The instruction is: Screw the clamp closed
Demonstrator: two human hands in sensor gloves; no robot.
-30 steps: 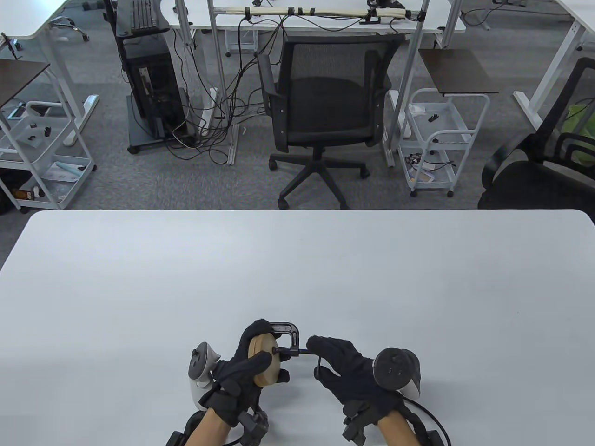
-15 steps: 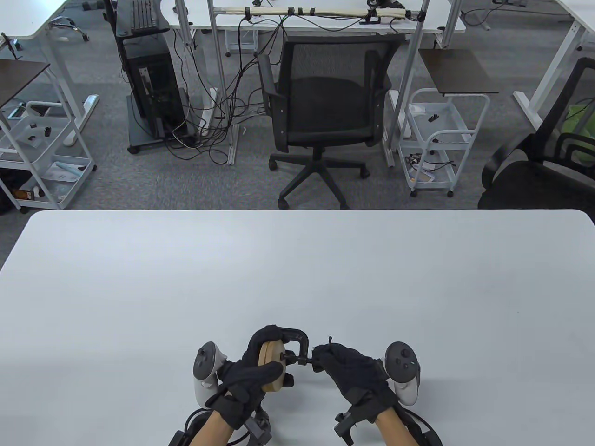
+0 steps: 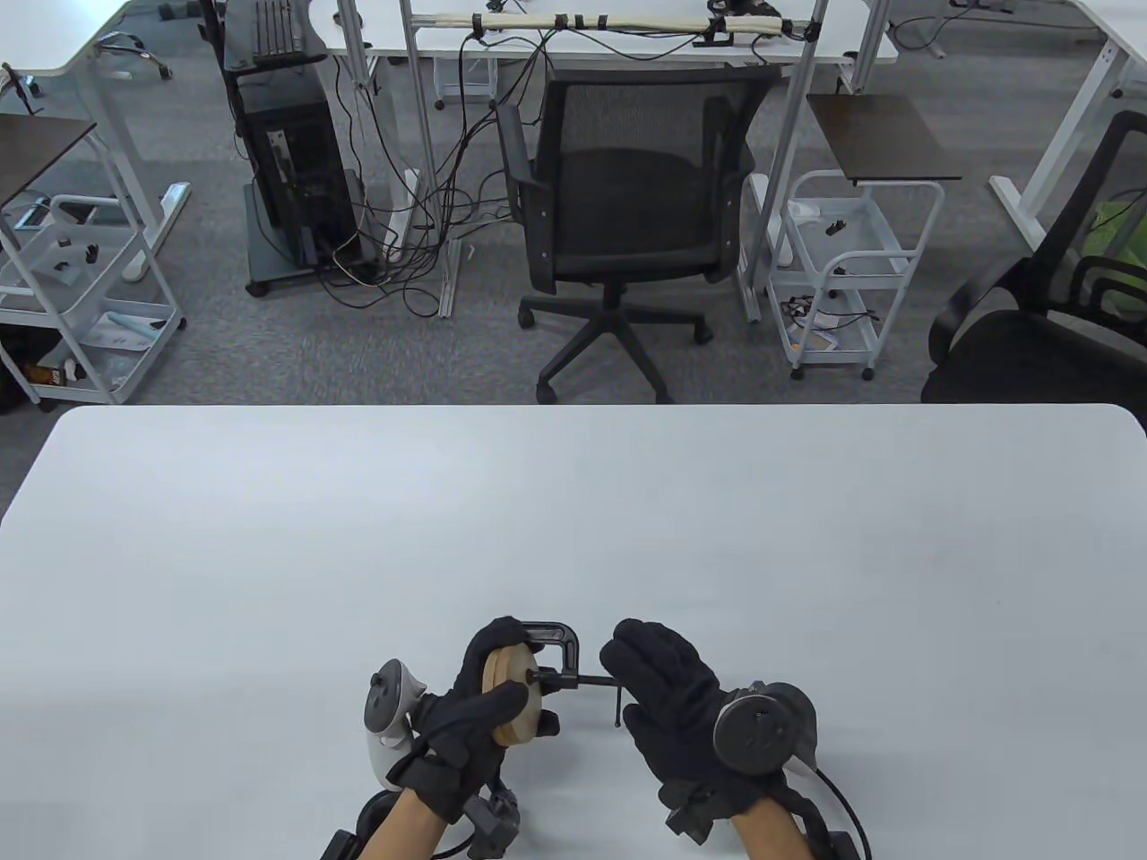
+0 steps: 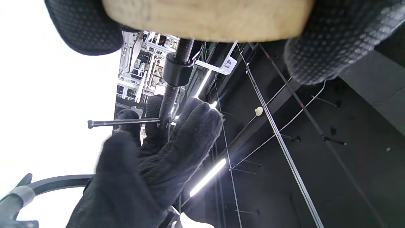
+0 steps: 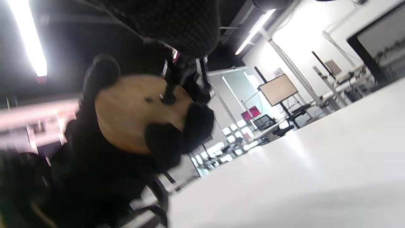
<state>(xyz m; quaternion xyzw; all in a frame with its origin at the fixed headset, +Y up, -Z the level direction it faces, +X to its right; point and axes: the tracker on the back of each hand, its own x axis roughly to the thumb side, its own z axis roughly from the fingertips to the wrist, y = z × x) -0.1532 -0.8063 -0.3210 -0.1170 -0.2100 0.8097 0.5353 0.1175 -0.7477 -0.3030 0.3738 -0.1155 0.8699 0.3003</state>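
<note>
A black C-clamp (image 3: 556,637) sits around a round wooden disc (image 3: 515,709) near the table's front edge. My left hand (image 3: 488,697) grips the disc and the clamp's frame, holding them just above the table. The disc also shows in the left wrist view (image 4: 208,19) and the right wrist view (image 5: 133,117). The clamp's screw (image 3: 584,683) points right and its tip meets the disc's face. My right hand (image 3: 638,688) holds the screw's outer end (image 4: 172,91). The thin handle bar (image 3: 618,708) sticks out below my fingers (image 4: 193,123).
The white table (image 3: 573,520) stretches ahead and to both sides. A black office chair (image 3: 618,206) stands beyond its far edge, and white carts (image 3: 842,269) stand on the floor to either side.
My right hand has rolled over, so its tracker now faces up. The handle bar has swung from pointing up to hanging down. The left hand and the clamp have shifted slightly away.
</note>
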